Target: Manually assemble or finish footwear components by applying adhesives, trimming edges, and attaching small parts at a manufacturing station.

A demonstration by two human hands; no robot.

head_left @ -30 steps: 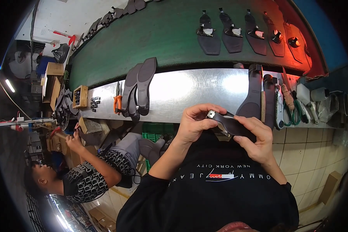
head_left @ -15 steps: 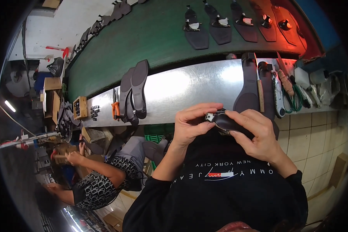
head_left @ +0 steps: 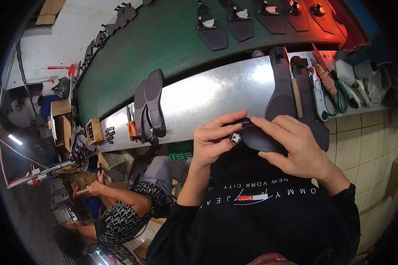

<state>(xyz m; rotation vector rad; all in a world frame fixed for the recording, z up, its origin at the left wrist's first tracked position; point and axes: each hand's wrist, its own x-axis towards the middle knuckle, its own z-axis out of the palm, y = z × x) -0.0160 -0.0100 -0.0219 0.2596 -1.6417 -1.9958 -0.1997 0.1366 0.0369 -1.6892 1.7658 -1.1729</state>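
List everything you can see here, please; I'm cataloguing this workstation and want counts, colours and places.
Dark sole: one, black, held between both hands, a small white piece at its near end.
Sole pair: two, dark grey, on the metal shelf, left part.
Long soles: two, dark, lying on the shelf at right.
Wood-handled tool: one, resting on those soles.
Soles with straps: several, black, on the green belt.
Green cord: one coil, far right.
Small wooden box: one, shelf's left end.
Co-worker: one, patterned top, lower left.
Left hand: grips the sole's near end.
Right hand: fingers over the sole.
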